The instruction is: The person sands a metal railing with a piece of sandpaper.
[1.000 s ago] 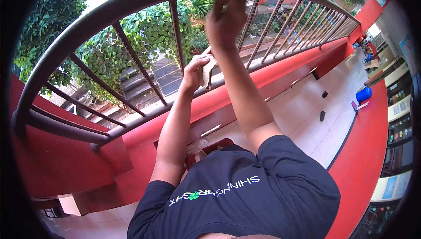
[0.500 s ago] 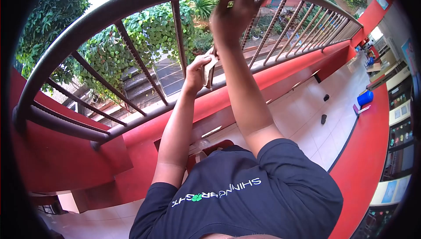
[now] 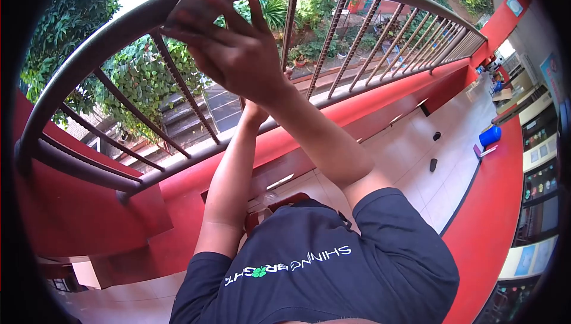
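My right hand (image 3: 238, 53) is on the dark curved handrail (image 3: 137, 24), at its upper left part. Its fingers press a flat brownish-grey piece (image 3: 199, 4) against the rail, while the thumb sticks up apart. Motion blur hides what the piece is made of. Lower down, my left hand (image 3: 256, 112) is near the upright bars, mostly covered by my right wrist and forearm. Only its wrist and a fingertip show, so whatever it holds is hidden.
Ribbed metal bars (image 3: 333, 44) run below the handrail, above a red ledge (image 3: 380, 95). Leafy plants (image 3: 134, 80) grow beyond. On the tiled floor (image 3: 398, 163) lie dark slippers (image 3: 433, 164). A blue bucket (image 3: 490, 135) stands at right on a red surface.
My right hand has swept left along the handrail and turned flatter over it. My left hand, earlier seen with a folded beige and brown piece, is now mostly behind my right forearm.
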A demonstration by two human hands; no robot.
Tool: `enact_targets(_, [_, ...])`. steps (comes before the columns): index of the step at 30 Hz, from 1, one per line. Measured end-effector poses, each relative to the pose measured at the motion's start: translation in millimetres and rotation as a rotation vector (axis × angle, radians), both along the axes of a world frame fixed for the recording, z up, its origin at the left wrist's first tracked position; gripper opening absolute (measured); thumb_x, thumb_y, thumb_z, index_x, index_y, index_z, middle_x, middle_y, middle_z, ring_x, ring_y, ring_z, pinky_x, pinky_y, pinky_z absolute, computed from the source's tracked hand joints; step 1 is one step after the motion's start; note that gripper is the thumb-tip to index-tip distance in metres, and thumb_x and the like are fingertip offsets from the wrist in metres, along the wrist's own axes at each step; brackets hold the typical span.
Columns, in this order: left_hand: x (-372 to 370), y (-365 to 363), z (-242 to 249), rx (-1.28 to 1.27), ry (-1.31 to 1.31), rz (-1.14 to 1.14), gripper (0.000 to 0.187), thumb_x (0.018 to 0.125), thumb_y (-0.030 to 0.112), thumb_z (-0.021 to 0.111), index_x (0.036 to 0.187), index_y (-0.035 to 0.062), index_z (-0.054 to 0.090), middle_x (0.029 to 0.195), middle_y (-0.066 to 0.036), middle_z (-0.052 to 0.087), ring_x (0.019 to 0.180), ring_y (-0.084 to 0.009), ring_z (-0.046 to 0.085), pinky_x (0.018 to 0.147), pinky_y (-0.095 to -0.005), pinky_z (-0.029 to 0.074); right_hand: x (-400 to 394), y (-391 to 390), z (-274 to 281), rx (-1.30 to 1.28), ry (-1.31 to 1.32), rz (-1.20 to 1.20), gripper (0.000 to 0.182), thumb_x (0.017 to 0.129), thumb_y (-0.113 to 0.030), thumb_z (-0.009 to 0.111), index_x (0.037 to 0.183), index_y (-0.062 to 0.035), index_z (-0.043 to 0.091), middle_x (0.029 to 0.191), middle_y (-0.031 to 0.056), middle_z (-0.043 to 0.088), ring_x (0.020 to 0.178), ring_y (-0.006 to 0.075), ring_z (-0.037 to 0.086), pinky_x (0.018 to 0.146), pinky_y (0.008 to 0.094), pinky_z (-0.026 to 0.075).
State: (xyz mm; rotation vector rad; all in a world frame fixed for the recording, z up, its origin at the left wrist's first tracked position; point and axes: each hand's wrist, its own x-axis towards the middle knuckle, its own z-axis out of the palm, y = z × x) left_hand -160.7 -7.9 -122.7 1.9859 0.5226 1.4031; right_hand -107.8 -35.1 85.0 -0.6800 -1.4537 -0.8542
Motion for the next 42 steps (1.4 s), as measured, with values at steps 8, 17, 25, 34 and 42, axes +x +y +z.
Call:
enact_targets(8, [-8.6,-19.3,41.0,-0.901,-0.458,-0.438,0.044,0.092,0.021,0.058,0.127,-0.0041,0.066,0.109,-0.009,0.069,0.103,-0.0182,0.06,0.094,-0.0283,0.041,85.4,-6.5,-13.9,0.061,0.522,-0.027,0.036,0.108,-0.018,0.043,0.132,-0.0013,0.064,0.114,0.0153,0.073,0.105,0.0361,0.071,0.1,0.0445,0.048])
enact_targets(17, [-9.8,-40.7,59.5,-0.154,0.042,-0.104,0.029,0.1,0.02,0.058,0.104,-0.0087,0.062,0.124,-0.02,0.056,0.111,-0.0326,0.058,0.099,-0.0379,0.045,189.6,-55.8,-95.5,-0.234,1.539,0.694,0.056,0.109,-0.043,0.035,0.149,-0.0026,0.035,0.138,0.0182,0.048,0.124,0.0353,0.055,0.097,0.0671,0.054])
enact_targets(25, [-39.2,-60.3,80.2,0.522,-0.092,0.619,0.025,0.093,0.015,0.061,0.076,-0.0041,0.06,0.134,-0.02,0.057,0.125,-0.0378,0.051,0.096,-0.0488,0.05,243.8,-78.0,-88.6,-0.2,1.504,0.958,0.046,0.102,-0.03,0.062,0.134,0.0011,0.051,0.132,0.0179,0.054,0.123,0.0342,0.057,0.107,0.0527,0.053])
enact_targets(34, [-48.7,-28.5,151.0,0.341,-0.331,0.41,0.021,0.094,0.012,0.06,0.081,-0.0047,0.061,0.138,-0.028,0.05,0.109,-0.0381,0.062,0.088,-0.046,0.049,147.5,-38.8,3.5,-0.123,0.682,0.216,0.039,0.106,-0.031,0.056,0.103,0.0048,0.072,0.086,0.0091,0.071,0.083,0.0158,0.066,0.08,0.0267,0.05])
enact_targets(42, [-44.8,-11.6,167.8,0.462,-0.265,0.474,0.015,0.092,0.008,0.058,0.084,-0.0044,0.059,0.078,-0.016,0.055,0.068,-0.0298,0.053,0.062,-0.0398,0.04,43.2,0.9,36.8,0.028,0.118,-0.023,0.028,0.1,-0.023,0.058,0.096,0.0,0.074,0.091,0.0204,0.071,0.083,0.0341,0.069,0.077,0.0444,0.052])
